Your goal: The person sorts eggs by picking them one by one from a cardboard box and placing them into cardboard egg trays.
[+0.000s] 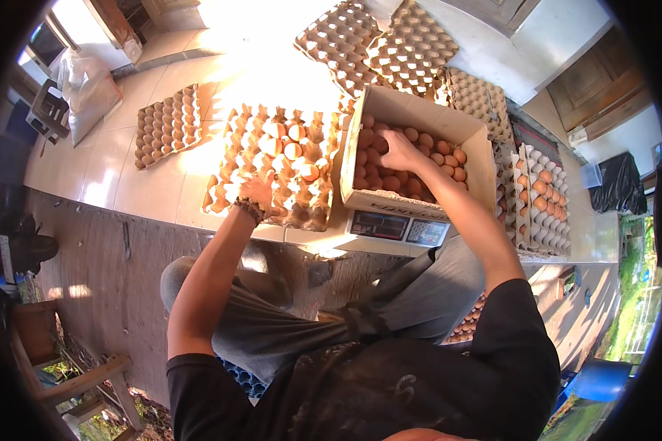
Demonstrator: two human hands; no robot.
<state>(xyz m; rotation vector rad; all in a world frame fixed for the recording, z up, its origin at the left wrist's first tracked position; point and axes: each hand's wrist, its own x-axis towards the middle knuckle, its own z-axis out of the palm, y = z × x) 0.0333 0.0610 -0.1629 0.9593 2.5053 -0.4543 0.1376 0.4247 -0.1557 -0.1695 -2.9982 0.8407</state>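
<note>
My right hand reaches into an open cardboard box heaped with brown eggs. Its fingers and thumb are around a brown egg at the box's left side. A digital scale shows its panel under the box's near edge. To the left, my left hand, with a beaded bracelet at the wrist, is palm down over the near left part of a pulp egg tray. Its fingers look spread, but glare and the hand hide what is under the palm. Several eggs sit in that tray's cups.
An egg tray lies on the tiles at left. More trays lie behind the box. At right, stacked trays hold eggs. A plastic sack stands far left; a black bag is far right. The tiled ledge ends before my knees.
</note>
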